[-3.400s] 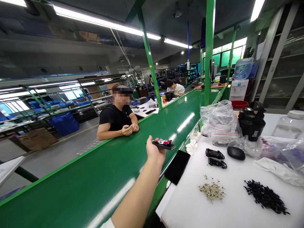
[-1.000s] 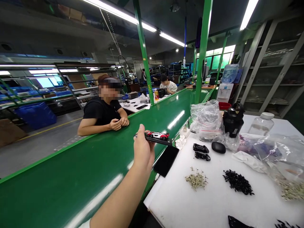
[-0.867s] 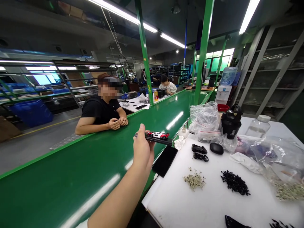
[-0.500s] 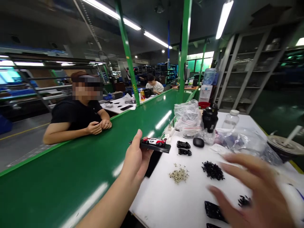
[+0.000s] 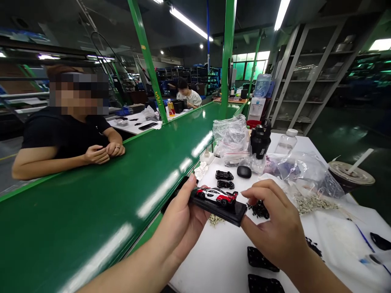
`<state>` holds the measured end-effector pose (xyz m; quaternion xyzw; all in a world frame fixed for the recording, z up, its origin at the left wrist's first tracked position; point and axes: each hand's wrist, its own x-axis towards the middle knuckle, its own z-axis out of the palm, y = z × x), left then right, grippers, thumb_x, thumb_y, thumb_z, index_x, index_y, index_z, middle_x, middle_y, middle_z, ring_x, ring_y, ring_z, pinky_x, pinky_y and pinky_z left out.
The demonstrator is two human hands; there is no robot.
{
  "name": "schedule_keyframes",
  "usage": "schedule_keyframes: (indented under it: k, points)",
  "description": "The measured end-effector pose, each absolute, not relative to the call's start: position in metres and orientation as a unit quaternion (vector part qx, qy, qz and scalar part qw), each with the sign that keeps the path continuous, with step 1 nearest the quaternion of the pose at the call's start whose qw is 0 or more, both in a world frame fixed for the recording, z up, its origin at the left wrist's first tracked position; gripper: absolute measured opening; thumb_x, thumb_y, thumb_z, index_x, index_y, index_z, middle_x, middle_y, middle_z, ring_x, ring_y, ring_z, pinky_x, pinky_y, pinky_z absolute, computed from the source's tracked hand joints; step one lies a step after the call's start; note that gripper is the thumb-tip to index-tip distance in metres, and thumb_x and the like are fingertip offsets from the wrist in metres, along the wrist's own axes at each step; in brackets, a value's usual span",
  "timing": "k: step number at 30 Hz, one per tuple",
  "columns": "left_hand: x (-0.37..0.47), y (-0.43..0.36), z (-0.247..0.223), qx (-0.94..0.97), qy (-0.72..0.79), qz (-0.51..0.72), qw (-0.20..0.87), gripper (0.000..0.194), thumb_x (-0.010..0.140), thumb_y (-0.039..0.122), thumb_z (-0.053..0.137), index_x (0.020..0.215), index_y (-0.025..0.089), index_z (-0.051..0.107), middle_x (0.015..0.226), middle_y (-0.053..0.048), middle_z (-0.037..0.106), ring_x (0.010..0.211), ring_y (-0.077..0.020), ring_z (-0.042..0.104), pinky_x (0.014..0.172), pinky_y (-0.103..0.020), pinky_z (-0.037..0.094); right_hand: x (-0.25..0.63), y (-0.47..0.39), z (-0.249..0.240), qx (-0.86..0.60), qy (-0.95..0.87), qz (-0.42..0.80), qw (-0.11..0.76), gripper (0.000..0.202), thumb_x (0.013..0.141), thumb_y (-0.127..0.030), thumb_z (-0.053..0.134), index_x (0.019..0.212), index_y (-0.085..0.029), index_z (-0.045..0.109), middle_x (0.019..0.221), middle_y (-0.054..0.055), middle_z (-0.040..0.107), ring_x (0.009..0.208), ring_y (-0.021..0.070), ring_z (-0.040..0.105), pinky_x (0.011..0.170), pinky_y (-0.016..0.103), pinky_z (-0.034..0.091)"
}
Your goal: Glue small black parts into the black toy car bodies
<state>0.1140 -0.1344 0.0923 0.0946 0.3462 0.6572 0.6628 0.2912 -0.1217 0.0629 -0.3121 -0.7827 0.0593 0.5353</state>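
Fingers of our left hand curl around the near end of a black base, thumb up along its edge, palm under it. The right hand pinches the base's far corner from below, its forefinger arched above the tail of the toy car. The red-and-white car sits on the base, held level over the front edge of the white table, just beside the green conveyor belt.

We judge the step to be an inspection or fitting of car to base, both hands steadying the piece. The next move seems to call for a firm left grip while the right works the car or its mount, keeping the base level.

On the table: two black car bodies, piles of small black parts and pale parts, black trays near us. A person in a black shirt leans on the belt's far side, hands clasped.
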Motion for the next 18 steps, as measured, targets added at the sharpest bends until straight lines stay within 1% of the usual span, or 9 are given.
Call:
schedule_keyframes:
  k: [3, 7, 10, 15, 18]
  points:
    - [0.118, -0.133, 0.091, 0.095, 0.346, 0.647, 0.673, 0.018, 0.095, 0.029, 0.056, 0.093, 0.014, 0.066, 0.073, -0.007, 0.070, 0.062, -0.0193, 0.069, 0.062, -0.032, 0.062, 0.292, -0.121, 0.062, -0.316, -0.777, 0.094, 0.536, 0.018, 0.080, -0.005, 0.060, 0.090, -0.020, 0.057, 0.082, 0.002, 0.052, 0.069, 0.0159, 0.050, 0.059, 0.029, 0.044]
    - [0.120, -0.130, 0.089, 0.094, 0.344, 0.636, 0.684, 0.022, 0.096, 0.031, 0.054, 0.101, 0.014, 0.066, 0.079, -0.009, 0.071, 0.068, -0.0221, 0.071, 0.071, -0.037, 0.063, 0.292, -0.120, 0.059, -0.316, -0.770, 0.130, 0.539, 0.018, 0.079, -0.002, 0.057, 0.086, -0.020, 0.058, 0.080, 0.002, 0.053, 0.066, 0.0144, 0.050, 0.058, 0.028, 0.043]
    - [0.119, -0.129, 0.088, 0.083, 0.344, 0.631, 0.690, 0.024, 0.097, 0.031, 0.052, 0.098, 0.013, 0.067, 0.077, -0.009, 0.070, 0.067, -0.0214, 0.071, 0.070, -0.036, 0.063, 0.292, -0.120, 0.060, -0.305, -0.772, 0.141, 0.540, 0.020, 0.079, -0.001, 0.057, 0.088, -0.019, 0.060, 0.081, 0.002, 0.053, 0.067, 0.0141, 0.050, 0.058, 0.028, 0.044]
    - [0.118, -0.127, 0.083, 0.060, 0.390, 0.614, 0.683, 0.024, 0.095, 0.031, 0.055, 0.081, 0.014, 0.063, 0.070, -0.007, 0.068, 0.060, -0.0189, 0.067, 0.062, -0.033, 0.060, 0.290, -0.120, 0.062, -0.286, -0.775, 0.139, 0.547, 0.019, 0.081, 0.000, 0.055, 0.086, -0.018, 0.058, 0.078, 0.002, 0.055, 0.067, 0.0150, 0.053, 0.058, 0.028, 0.045]
    - [0.114, -0.120, 0.073, 0.104, 0.418, 0.584, 0.688, 0.027, 0.092, 0.038, 0.059, 0.083, 0.013, 0.064, 0.079, -0.010, 0.070, 0.068, -0.0218, 0.069, 0.068, -0.036, 0.059, 0.294, -0.117, 0.063, -0.254, -0.789, 0.091, 0.552, 0.021, 0.085, 0.001, 0.051, 0.089, -0.018, 0.058, 0.077, 0.003, 0.059, 0.069, 0.0165, 0.057, 0.061, 0.029, 0.048]
